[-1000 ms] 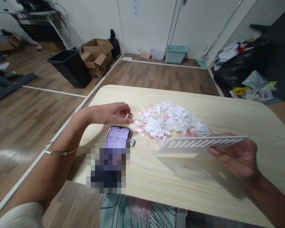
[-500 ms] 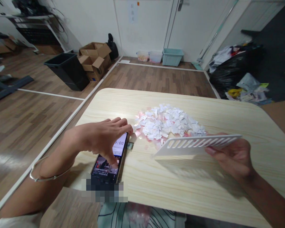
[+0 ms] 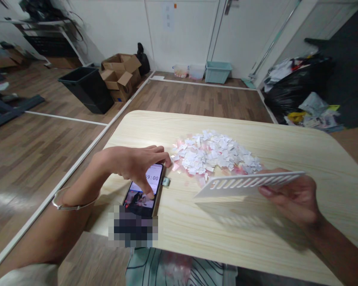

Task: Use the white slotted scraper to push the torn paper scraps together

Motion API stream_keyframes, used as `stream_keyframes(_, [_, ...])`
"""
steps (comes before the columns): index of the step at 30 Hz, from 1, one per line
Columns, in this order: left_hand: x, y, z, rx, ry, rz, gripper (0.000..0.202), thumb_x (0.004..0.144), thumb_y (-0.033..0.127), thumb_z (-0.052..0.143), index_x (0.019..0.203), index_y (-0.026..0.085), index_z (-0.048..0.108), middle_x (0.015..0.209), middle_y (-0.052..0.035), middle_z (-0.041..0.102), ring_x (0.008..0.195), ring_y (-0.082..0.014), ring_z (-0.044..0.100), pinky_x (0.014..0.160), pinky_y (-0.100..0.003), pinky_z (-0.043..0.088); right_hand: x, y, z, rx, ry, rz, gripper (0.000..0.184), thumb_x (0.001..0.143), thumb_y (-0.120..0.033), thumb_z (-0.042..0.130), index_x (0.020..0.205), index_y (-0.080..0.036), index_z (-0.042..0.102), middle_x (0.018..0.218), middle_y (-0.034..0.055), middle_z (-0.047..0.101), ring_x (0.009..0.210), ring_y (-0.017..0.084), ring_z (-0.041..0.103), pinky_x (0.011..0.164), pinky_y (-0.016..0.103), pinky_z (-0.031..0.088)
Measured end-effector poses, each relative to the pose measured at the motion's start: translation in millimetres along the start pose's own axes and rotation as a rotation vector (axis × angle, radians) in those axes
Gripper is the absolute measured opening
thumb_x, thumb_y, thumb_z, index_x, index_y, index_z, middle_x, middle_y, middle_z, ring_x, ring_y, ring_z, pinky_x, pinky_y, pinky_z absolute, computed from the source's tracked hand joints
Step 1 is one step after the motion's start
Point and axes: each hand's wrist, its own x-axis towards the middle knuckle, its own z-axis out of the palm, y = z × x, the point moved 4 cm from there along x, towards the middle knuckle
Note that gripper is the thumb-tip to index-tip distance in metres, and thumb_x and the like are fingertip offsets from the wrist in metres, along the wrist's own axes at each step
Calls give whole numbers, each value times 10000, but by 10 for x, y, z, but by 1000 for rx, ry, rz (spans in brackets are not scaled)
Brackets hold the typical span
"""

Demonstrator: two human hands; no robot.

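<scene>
My left hand (image 3: 134, 165) hovers over a phone (image 3: 144, 190) lying on the light wooden table (image 3: 286, 135); one fingertip presses the lit screen while the other fingers stay spread. A heap of small white and pink paper scraps (image 3: 214, 155) lies on the table just beyond the phone. My right hand (image 3: 295, 198) grips a flat white slotted plastic board (image 3: 247, 183), held level above the table in front of the heap. A small dark item (image 3: 166, 181) lies beside the phone's top corner.
Beyond the table on the wooden floor stand a black bin (image 3: 88, 89), open cardboard boxes (image 3: 121, 75), a teal tub (image 3: 217, 71) by the wall and black rubbish bags (image 3: 295, 89) with clutter at the right. Patterned fabric (image 3: 173, 270) shows below the near table edge.
My left hand came back from the edge of the paper heap to the phone and now touches its screen. The right hand keeps the board almost still.
</scene>
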Motion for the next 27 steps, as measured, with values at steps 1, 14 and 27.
stream_keyframes(1, [-1, -2, -2, 0, 3, 5, 785, 664, 496, 942, 1337, 255, 619, 1329, -73, 625, 1248, -289, 596, 1068, -359, 486, -9, 16, -16, -3, 10, 2, 333, 660, -131, 975, 928, -323, 929, 869, 30, 913, 815, 266, 898, 814, 273, 722])
stream_keyframes(14, [-2, -28, -52, -81, 16, -2, 688, 788, 658, 844, 1295, 235, 650, 1242, -69, 649, 1116, -254, 628, 954, -321, 509, -14, 33, -44, -52, 85, 35, 327, 620, -126, 963, 888, -310, 922, 833, 31, 903, 789, 290, 891, 763, 340, 754])
stream_keyframes(27, [-8, 34, -2, 19, -7, -18, 858, 694, 655, 919, 1401, 277, 615, 1340, -82, 606, 1227, -296, 595, 1044, -363, 498, 10, -117, 80, -76, 12, -74, 266, 712, -91, 891, 865, -307, 919, 805, 21, 897, 772, 256, 889, 767, 273, 731])
